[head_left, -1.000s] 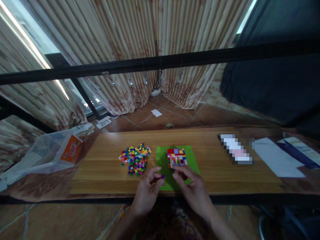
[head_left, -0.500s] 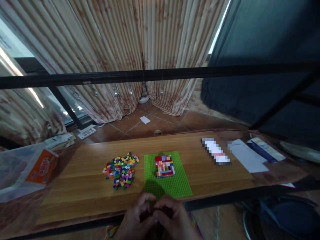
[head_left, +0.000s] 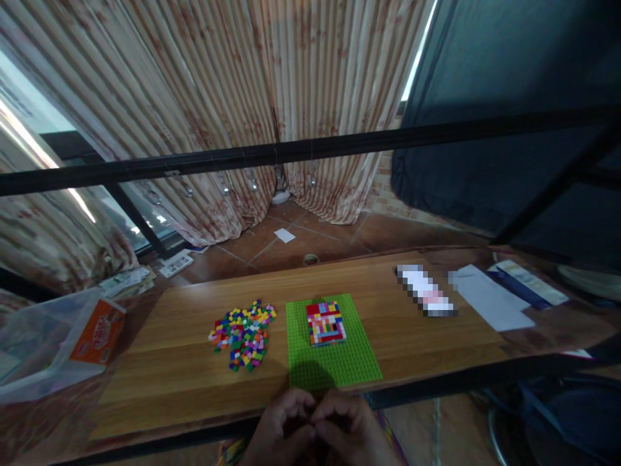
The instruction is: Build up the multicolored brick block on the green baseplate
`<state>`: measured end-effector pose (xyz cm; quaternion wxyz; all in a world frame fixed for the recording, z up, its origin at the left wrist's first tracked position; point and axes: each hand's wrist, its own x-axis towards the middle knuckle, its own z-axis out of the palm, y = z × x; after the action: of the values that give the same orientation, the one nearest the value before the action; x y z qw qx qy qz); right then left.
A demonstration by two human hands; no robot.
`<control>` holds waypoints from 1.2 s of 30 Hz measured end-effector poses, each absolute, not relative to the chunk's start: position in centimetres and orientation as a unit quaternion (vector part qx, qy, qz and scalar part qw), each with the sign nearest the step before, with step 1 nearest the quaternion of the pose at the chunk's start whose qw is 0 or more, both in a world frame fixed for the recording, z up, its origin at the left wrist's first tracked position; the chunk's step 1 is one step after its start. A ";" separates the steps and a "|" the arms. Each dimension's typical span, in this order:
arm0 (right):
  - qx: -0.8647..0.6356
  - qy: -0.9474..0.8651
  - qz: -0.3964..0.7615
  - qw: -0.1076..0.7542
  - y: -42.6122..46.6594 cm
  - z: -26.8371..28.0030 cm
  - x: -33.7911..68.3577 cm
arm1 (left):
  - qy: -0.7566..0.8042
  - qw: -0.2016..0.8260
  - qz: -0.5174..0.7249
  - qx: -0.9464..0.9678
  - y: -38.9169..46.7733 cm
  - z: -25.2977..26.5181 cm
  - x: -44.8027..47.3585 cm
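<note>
While bricks [head_left: 246,336] lie heaped, bin [head_left: 98,332] at left

Likely a home, patterned curtains [head_left: 208,90], tiled floor [head_left: 330,238]

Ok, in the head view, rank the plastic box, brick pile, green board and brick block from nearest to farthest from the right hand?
From the right hand:
1. green board, its near edge just ahead
2. brick block, on the board
3. brick pile, ahead to the left
4. plastic box, far left
</note>
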<state>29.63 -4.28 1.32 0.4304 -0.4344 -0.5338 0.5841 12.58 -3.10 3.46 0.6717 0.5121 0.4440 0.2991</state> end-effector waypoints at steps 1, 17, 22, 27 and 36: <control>-0.436 -0.527 0.588 0.431 -4.4 1.2 29.7 | 0.449 0.677 0.303 0.498 -3.3 3.4 12.7; -0.566 -0.405 0.551 0.461 -1.9 3.0 34.8 | 0.561 0.593 0.378 0.437 -2.3 2.9 11.0; -0.597 -0.424 0.447 0.514 1.1 3.9 36.6 | 0.602 0.462 0.404 0.511 -0.4 3.1 9.5; -0.600 -0.499 0.357 0.513 4.0 2.4 35.9 | 0.593 0.316 0.374 0.640 0.6 1.3 9.2; -0.578 -0.558 0.324 0.499 5.5 0.7 35.2 | 0.555 0.217 0.357 0.719 0.3 -0.3 9.0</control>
<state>35.18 5.49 0.66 0.4990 -0.5783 -0.5583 0.3237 9.02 0.33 -0.29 0.2173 0.7192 0.5553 0.3566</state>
